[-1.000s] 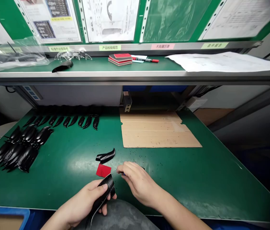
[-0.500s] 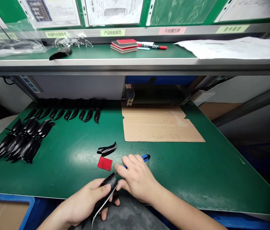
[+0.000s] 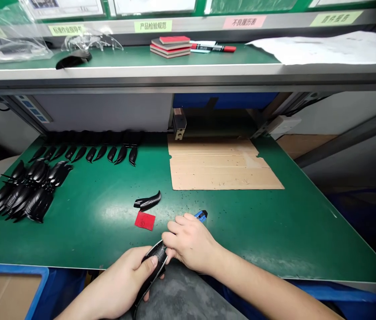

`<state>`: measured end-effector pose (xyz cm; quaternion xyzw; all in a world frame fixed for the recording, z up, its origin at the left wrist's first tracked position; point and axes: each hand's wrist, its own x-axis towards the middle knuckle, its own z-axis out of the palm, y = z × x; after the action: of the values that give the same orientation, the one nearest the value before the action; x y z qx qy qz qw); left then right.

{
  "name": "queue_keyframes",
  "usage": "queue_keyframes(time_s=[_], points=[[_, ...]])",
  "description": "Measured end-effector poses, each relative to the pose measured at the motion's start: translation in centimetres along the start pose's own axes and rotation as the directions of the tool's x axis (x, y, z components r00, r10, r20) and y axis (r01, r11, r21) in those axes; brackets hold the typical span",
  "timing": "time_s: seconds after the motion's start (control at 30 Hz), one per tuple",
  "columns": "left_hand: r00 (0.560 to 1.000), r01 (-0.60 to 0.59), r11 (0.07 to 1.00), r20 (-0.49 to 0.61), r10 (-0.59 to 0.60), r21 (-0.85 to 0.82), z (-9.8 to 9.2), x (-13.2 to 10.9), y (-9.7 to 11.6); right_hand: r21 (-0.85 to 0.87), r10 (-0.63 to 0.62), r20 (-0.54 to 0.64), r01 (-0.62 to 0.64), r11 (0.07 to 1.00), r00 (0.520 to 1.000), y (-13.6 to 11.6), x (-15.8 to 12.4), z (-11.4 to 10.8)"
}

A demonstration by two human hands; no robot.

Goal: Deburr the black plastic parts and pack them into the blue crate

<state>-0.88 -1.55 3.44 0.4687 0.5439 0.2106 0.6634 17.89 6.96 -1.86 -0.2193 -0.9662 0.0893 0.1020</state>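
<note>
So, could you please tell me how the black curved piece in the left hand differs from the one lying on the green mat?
The held piece is gripped in the left hand, while the lying piece rests on the green mat. The held piece also looks longer and broader than the lying piece. Both are glossy black and curved.

Factory assembly workstation: a green-matted bench [image 3: 88,240] under a steel shelf [image 3: 234,55], with posted instruction sheets [image 3: 64,6], printed inspection labels [image 3: 153,26] and ranked rows of black moulded parts [image 3: 31,193].
</note>
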Motion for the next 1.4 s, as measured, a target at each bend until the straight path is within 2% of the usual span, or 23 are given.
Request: queue_keyframes(time_s=[0.1, 0.17, 0.2, 0.27, 0.3, 0.33, 0.37, 0.4, 0.47, 0.53, 0.63, 0.77, 0.87, 1.13, 1.3, 1.4], points=[[1.0, -0.023, 0.998, -0.017, 0.024, 0.056, 0.0, 0.0, 0.0, 0.099, -0.008, 0.064, 0.002, 0.995, 0.998, 0.2, 0.1, -0.4], [1.0, -0.008, 0.997, -0.014, 0.009, 0.079, -0.1, 0.0, 0.1, 0.312, -0.037, 0.131, -0.006, 0.95, 0.991, 0.5, 0.1, -0.8], [1.0, 0.003, 0.997, -0.011, -0.002, 0.076, -0.1, 0.0, 0.1, 0.461, -0.06, 0.172, -0.027, 0.887, 0.983, 0.7, 0.1, -1.0], [1.0, 0.008, 0.999, -0.001, -0.008, 0.033, -0.2, 0.1, 0.0, 0.726, -0.089, 0.225, -0.107, 0.679, 0.97, 0.9, 0.0, -1.2], [1.0, 0.003, 1.0, -0.009, -0.003, 0.003, -0.2, 0.1, -0.2, 0.801, -0.071, 0.232, -0.149, 0.58, 0.97, 1.0, 0.0, -1.1], [1.0, -0.001, 1.0, -0.023, 0.0, -0.025, -0.3, 0.1, -0.4, 0.833, -0.026, 0.224, -0.178, 0.523, 0.974, 1.0, -0.1, -0.9], [0.999, 0.002, 0.999, -0.044, -0.004, -0.052, -0.3, 0.1, -0.6, 0.831, 0.042, 0.203, -0.195, 0.521, 0.978, 0.9, -0.2, -0.7], [0.997, 0.01, 0.997, -0.07, -0.016, -0.078, -0.3, 0.1, -0.9, 0.798, 0.118, 0.167, -0.204, 0.568, 0.979, 0.7, -0.4, -0.3], [0.992, 0.036, 0.987, -0.117, -0.055, -0.153, -0.3, 0.2, -1.5, 0.644, 0.224, 0.083, -0.224, 0.732, 0.971, 0.2, -0.6, 0.5], [0.986, 0.051, 0.967, -0.143, -0.089, -0.25, -0.2, 0.3, -2.0, 0.445, 0.257, 0.016, -0.237, 0.864, 0.966, -0.5, -0.8, 1.2], [0.981, 0.043, 0.943, -0.167, -0.103, -0.329, 0.0, 0.5, -2.2, 0.231, 0.26, -0.027, -0.247, 0.941, 0.965, -1.0, -1.1, 1.9], [0.982, -0.002, 0.947, -0.182, -0.06, -0.322, 0.2, 0.8, -1.8, 0.087, 0.27, -0.028, -0.266, 0.96, 0.963, -1.2, -1.1, 2.1], [0.974, 0.001, 0.938, -0.214, -0.079, -0.345, 0.5, 0.9, -1.7, 0.017, 0.251, -0.013, -0.251, 0.968, 0.968, -1.3, -0.9, 2.1], [0.958, -0.053, 0.965, -0.287, -0.024, -0.255, 1.1, 0.8, -2.6, -0.01, 0.189, -0.005, -0.189, 0.982, 0.982, -1.7, -0.5, 2.6], [0.961, -0.066, 0.973, -0.276, 0.003, -0.219, 1.4, 0.7, -2.9, 0.074, 0.135, 0.073, -0.141, 0.987, 0.988, -1.1, -0.3, 2.7], [0.961, -0.078, 0.97, -0.276, 0.011, -0.231, 1.4, 0.6, -2.7, 0.289, 0.07, 0.132, -0.106, 0.951, 0.989, -0.6, -0.3, 2.7]])
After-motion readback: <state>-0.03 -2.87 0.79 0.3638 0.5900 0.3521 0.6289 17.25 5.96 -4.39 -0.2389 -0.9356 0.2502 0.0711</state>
